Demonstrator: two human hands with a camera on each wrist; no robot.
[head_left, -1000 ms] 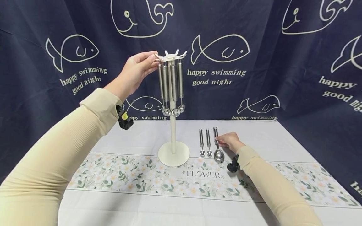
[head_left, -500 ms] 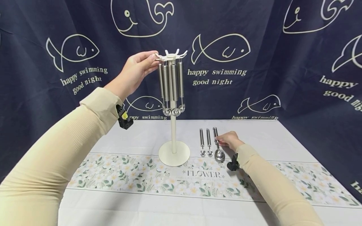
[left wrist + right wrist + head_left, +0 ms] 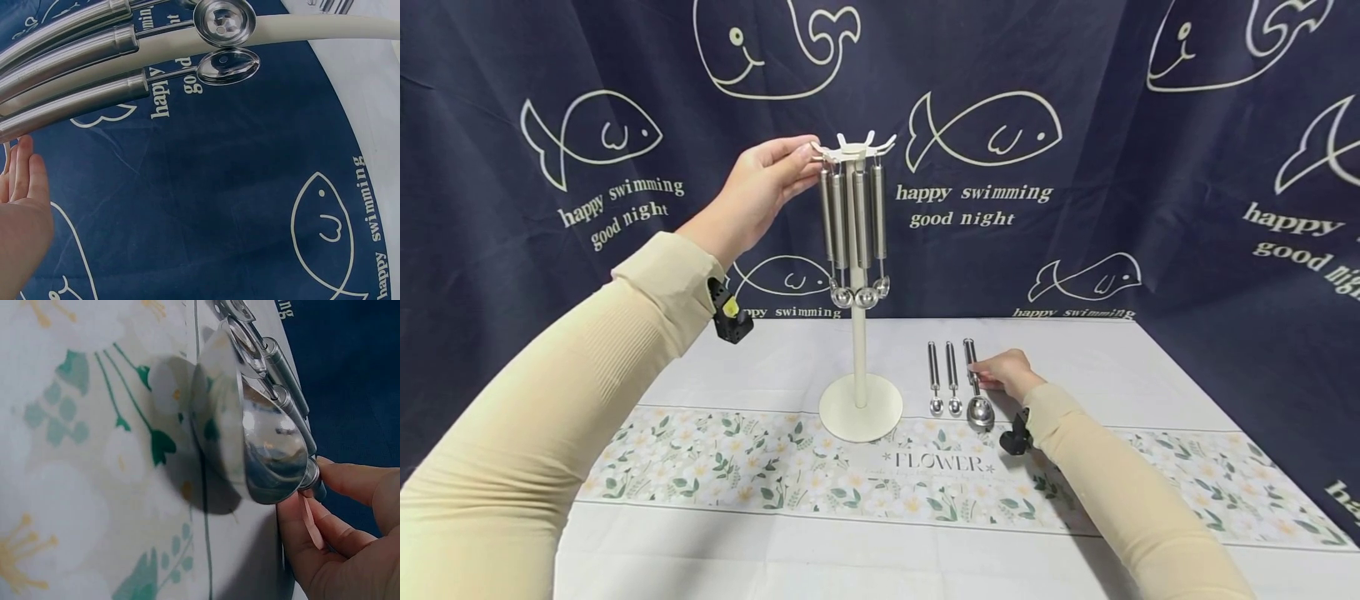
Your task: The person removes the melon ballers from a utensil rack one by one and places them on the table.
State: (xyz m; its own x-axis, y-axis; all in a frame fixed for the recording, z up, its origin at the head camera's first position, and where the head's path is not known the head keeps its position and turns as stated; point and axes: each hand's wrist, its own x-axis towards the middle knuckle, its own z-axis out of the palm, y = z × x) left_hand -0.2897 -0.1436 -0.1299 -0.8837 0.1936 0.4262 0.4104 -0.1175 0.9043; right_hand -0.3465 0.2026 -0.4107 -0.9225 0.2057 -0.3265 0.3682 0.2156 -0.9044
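Note:
A white hanging rack (image 3: 861,354) with a round base stands on the table, hooks fanning out at its top. My left hand (image 3: 766,187) pinches one of the hooks on the left side. Several steel melon ballers (image 3: 75,103) hang from the rack, handles up and bowls down. At the right, my right hand (image 3: 1011,372) holds the handle of a large steel ice cream scoop (image 3: 980,412) between thumb and fingers. In the right wrist view, the scoop's big bowl (image 3: 272,450) hides part of the handle. Two smaller melon ballers (image 3: 953,379) lie beside it.
A white tablecloth (image 3: 760,542) with a floral band (image 3: 715,467) covers the table. Behind it hangs a dark blue curtain (image 3: 865,50) with fish drawings, which turns a corner at the right. A black camera mount sits on each wrist.

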